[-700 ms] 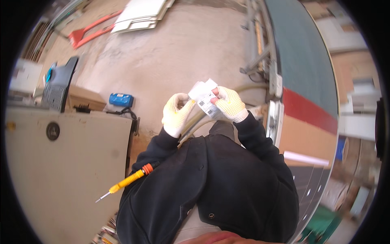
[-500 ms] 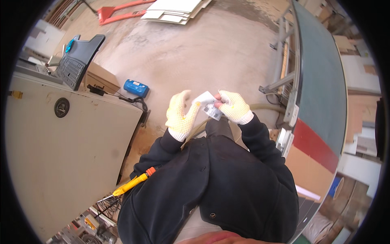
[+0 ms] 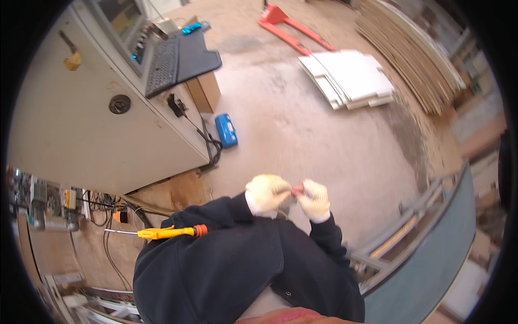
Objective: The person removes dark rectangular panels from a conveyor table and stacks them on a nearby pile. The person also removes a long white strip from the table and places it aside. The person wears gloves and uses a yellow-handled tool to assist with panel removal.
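My left hand (image 3: 268,193) and my right hand (image 3: 314,200) wear pale yellow dotted work gloves and meet in front of my body. The thumb and fingertips of each are pinched together, almost touching the other hand. Bare fingertips show at the end of the right glove. Between and just below the fingers hangs a small whitish-grey label (image 3: 289,206), blurred and mostly hidden by the gloves. A yellow hand tool (image 3: 162,233) with an orange end and a thin metal tip lies against my left sleeve, touched by neither hand.
To the left stands a beige machine cabinet (image 3: 70,124) with a keyboard (image 3: 163,63) on its shelf. A blue case (image 3: 226,130) lies on the floor beside black cables. Ahead are stacked white boards (image 3: 353,78) and a red pallet jack (image 3: 291,32). A green-topped table (image 3: 426,259) stands at right.
My view has swung to the right, bringing the boards and pallet jack further in. My left hand, open before, has closed in a pinch beside my right; the label is now mostly covered.
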The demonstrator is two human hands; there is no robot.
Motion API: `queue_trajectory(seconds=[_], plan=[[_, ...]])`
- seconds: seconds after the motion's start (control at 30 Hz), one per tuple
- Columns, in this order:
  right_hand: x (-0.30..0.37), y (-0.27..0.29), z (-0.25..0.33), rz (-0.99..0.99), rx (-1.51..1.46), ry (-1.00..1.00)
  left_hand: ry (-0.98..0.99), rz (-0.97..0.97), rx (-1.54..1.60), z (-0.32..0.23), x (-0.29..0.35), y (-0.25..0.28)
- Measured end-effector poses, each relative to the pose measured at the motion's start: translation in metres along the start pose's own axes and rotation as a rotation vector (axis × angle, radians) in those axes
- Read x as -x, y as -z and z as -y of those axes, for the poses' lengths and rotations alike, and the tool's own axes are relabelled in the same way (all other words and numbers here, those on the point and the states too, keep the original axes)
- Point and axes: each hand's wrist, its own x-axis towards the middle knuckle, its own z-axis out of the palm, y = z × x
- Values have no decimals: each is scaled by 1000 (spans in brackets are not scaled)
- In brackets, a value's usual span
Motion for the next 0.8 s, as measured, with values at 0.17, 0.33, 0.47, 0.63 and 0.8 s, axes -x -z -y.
queue_trajectory(seconds=[0.17, 0.33, 0.47, 0.63, 0.8], plan=[[-41, 34, -71, 239, -37, -42, 292, 243, -330, -5, -59, -5], [-83, 49, -216, 401, 39, -547, 558, 245, -142, 12, -76, 22], [-140, 87, -379, -84, -111, -1125, 516, 83, 74, 45, -54, 57], [-413, 135, -347, -601, 523, -497, 669, -303, 317, 87, 3, 111], [-658, -53, -83, -262, 222, 702, 754, -488, 226, 120, 29, 144]])
